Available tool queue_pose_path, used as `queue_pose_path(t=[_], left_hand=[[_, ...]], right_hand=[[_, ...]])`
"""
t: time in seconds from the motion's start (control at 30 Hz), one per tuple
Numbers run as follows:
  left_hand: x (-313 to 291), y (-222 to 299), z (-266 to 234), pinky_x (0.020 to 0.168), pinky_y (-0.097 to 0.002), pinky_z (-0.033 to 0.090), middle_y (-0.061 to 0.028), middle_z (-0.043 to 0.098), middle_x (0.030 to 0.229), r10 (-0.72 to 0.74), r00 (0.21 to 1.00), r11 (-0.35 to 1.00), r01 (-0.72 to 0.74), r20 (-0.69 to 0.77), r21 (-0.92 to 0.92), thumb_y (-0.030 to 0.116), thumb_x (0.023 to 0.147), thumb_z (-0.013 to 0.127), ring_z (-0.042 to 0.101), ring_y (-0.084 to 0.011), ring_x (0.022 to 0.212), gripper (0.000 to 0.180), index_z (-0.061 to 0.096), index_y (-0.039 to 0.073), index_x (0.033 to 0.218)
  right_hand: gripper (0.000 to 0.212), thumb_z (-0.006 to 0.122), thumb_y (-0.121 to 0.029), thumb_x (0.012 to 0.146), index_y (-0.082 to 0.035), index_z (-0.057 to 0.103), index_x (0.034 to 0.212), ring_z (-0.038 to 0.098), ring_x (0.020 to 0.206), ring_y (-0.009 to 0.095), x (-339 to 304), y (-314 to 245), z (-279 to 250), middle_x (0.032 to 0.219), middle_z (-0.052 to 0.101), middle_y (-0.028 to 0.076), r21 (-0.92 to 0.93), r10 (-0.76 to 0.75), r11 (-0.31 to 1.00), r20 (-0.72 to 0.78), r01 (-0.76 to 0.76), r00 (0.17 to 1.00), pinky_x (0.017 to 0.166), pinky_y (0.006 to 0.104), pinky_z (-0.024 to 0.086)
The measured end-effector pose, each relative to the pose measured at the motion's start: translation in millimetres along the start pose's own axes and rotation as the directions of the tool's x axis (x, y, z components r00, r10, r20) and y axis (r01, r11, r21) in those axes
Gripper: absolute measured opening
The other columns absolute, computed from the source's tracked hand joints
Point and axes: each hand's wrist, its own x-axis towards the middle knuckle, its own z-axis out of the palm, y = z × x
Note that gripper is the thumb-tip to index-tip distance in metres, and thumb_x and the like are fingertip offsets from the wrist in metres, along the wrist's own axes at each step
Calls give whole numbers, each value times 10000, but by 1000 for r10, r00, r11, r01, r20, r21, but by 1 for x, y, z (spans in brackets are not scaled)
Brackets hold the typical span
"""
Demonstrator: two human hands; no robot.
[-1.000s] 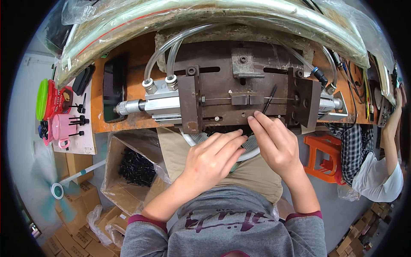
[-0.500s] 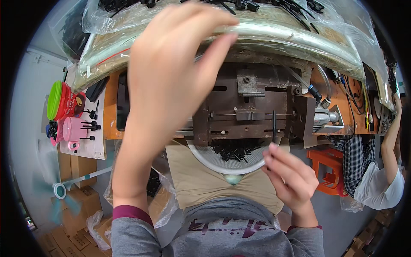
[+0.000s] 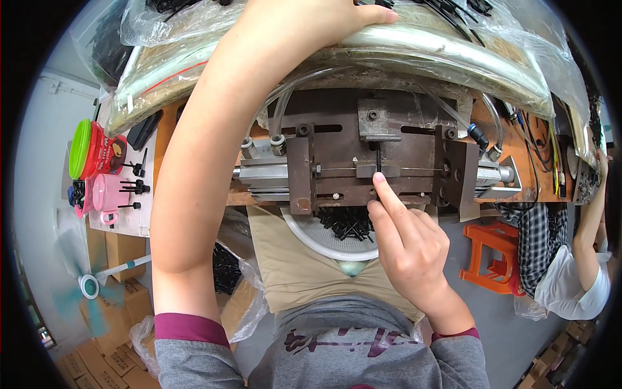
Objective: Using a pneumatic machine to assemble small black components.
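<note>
My right hand (image 3: 411, 243) is at the brown metal fixture (image 3: 337, 185). Its index fingertip presses on a thin black rod (image 3: 379, 155), and the thumb is close by the rod's near end. The rod lies front to back across the small grey block (image 3: 364, 170) in the middle of the fixture, its far end by the metal bracket (image 3: 379, 123). My left hand (image 3: 324, 19) reaches over the padded plastic-wrapped edge to the black parts (image 3: 440, 16) at the back. Only its thumb shows clearly; the other fingers are cut off by the picture's top.
A white mesh basket (image 3: 304, 243) of short black pieces sits below the fixture. Air cylinders (image 3: 265, 175) with hoses flank it. At left are a pink cup (image 3: 107, 193) and a red tub with green lid (image 3: 81, 149). An orange stool (image 3: 479, 259) and another person (image 3: 576, 285) are at right.
My right hand has moved left and away from me, bringing the upright-held black rod down onto the fixture's block. My left hand has reached farther back to the black parts.
</note>
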Motion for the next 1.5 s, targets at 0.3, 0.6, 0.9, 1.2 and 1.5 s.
queue_pose_path(t=[0.3,0.6,0.9,1.2,1.5], left_hand=[[-32,-1,3,673,-309,523,-152,653,764,140,942,967,-196,-304,-161,224,766,782,647,-217,736,287,734,-40,866],[-104,-16,2,673,-235,573,-160,618,1158,159,907,804,-349,-391,-482,-62,706,764,693,-190,900,302,708,-55,1002],[-161,4,29,809,-335,584,-210,614,1234,206,936,816,-326,-286,-478,-9,656,816,678,-238,962,399,711,-9,1041],[-182,19,74,759,-321,571,-193,623,1233,251,945,867,-315,-208,-385,54,686,798,687,-257,922,304,697,-19,963],[-193,15,99,723,-308,559,-179,619,1261,202,954,931,-257,-221,-259,81,725,766,683,-246,846,271,679,-8,966]], right_hand=[[155,691,5,689,-5,661,841,500,469,99,5,0,-6,1153,686,142,-37,11,999,56,-9,998,473,232,393],[259,761,-90,718,-25,672,953,542,515,141,19,7,-23,1107,696,143,74,-16,997,141,6,990,485,265,420],[242,752,-218,800,-45,687,957,626,751,123,214,77,-48,809,690,27,67,-206,968,-330,241,921,645,284,458],[544,711,-438,771,22,683,1061,638,1009,361,308,103,3,1051,677,242,12,-43,999,267,41,963,888,396,502],[237,663,-135,785,33,708,946,666,849,337,266,85,-31,890,693,217,20,-70,998,317,68,946,767,387,522]])
